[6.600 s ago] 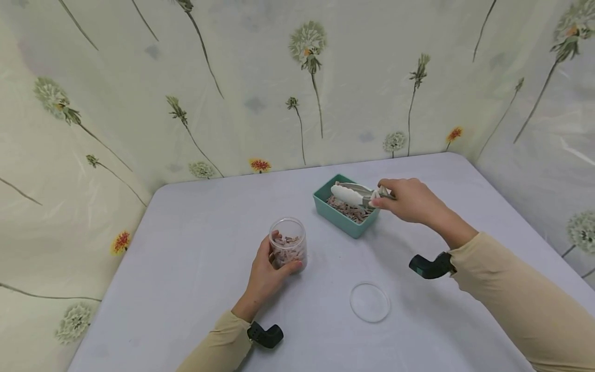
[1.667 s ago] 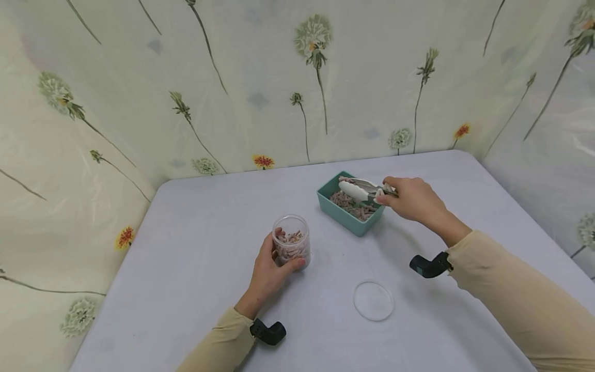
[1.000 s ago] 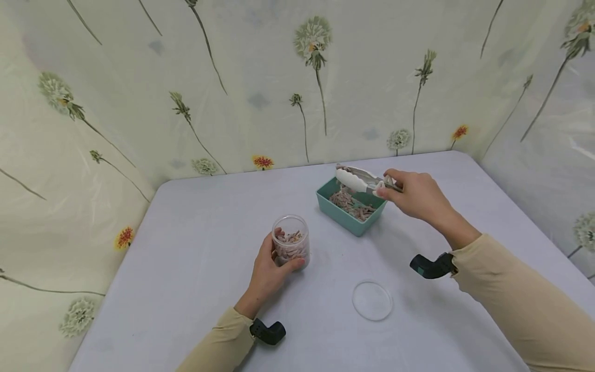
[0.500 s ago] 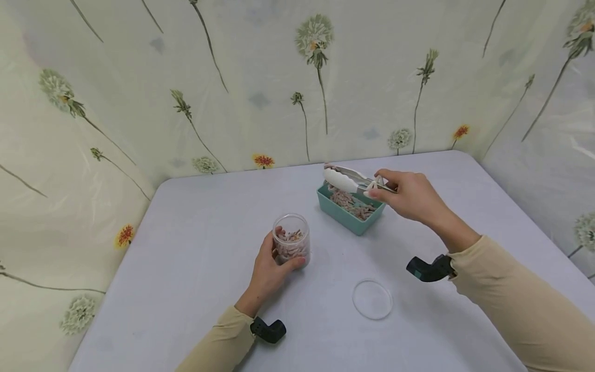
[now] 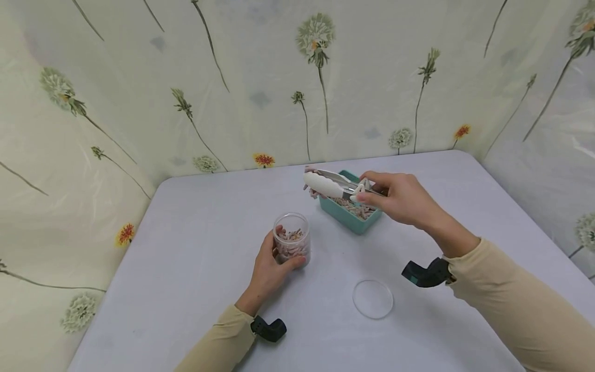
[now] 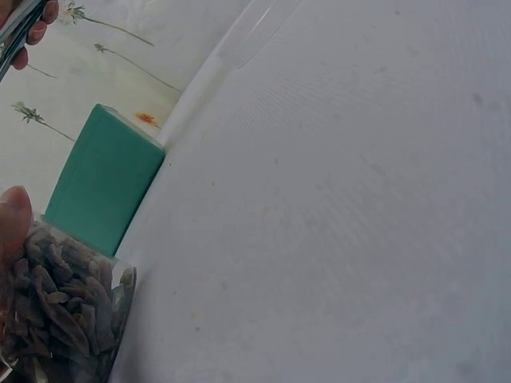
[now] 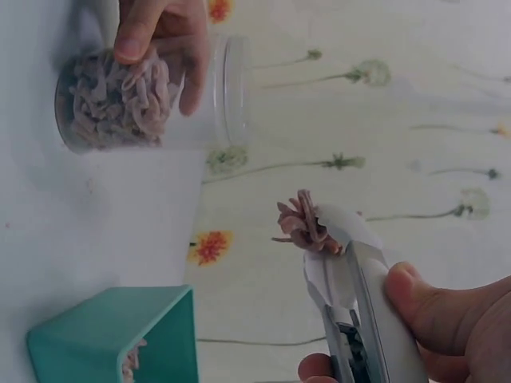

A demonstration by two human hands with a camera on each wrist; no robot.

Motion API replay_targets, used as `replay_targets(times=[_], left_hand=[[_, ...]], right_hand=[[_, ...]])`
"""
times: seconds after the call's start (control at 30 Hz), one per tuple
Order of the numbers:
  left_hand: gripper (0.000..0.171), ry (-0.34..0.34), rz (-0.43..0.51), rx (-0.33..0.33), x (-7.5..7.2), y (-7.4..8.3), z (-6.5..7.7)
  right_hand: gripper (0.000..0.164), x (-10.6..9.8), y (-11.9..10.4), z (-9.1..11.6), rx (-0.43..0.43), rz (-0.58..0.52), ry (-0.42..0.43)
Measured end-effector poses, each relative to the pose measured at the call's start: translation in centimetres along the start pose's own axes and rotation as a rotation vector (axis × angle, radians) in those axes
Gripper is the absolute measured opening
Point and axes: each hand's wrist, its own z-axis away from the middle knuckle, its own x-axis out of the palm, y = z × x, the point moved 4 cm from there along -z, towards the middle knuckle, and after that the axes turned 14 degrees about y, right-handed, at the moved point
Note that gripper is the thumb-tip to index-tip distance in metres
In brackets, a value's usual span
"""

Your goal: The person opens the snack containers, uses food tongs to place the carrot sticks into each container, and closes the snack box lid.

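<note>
My left hand (image 5: pixel 271 271) grips a clear plastic jar (image 5: pixel 301 248), upright on the table and partly filled with greyish-pink dried strips. The jar's mouth is uncovered. With thumb and fingers my right hand (image 5: pixel 400 198) holds white-tipped tongs (image 5: pixel 325 185) above the left part of a teal box (image 5: pixel 344 216). A clump of the strips (image 7: pixel 303 227) is pinched between the tongs' tips, as the right wrist view shows. More strips (image 5: pixel 357 209) lie in the box, partly hidden by the tongs.
A clear round lid (image 5: pixel 373 299) lies flat on the white-covered table (image 5: pixel 195 289), right of the jar and nearer the front. Behind the table hangs a flower-printed curtain (image 5: pixel 260 77). A black wrist camera (image 5: pixel 425 273) sticks out below the right forearm.
The tongs have risen out of the teal box with a clump of strips and moved left toward the jar. My left hand and the jar stay in place.
</note>
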Motion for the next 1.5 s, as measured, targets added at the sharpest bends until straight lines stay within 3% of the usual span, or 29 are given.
replay_targets(times=[0.2, 0.37, 0.67, 1.1, 1.5], left_hand=[[0.087, 0.004, -0.005, 0.003, 0.0, -0.1, 0.0], [0.088, 0.004, -0.007, 0.004, 0.0, -0.1, -0.1], [0.088, -0.002, 0.005, 0.006, -0.1, 0.0, 0.0], [0.087, 0.001, -0.003, -0.004, 0.0, -0.2, -0.1], [0.088, -0.002, -0.004, -0.016, 0.0, -0.1, 0.0]], right_hand=[[0.045, 0.6, -0.6, 0.3, 0.026, -0.061, -0.049], [0.037, 1.3, -0.9, 0.5, 0.036, -0.098, -0.078], [0.04, 1.9, -2.0, 1.1, -0.049, -0.13, -0.087], [0.054, 2.7, -2.6, 1.8, -0.081, -0.143, -0.124], [0.052, 3.0, -2.5, 2.0, -0.142, -0.129, -0.14]])
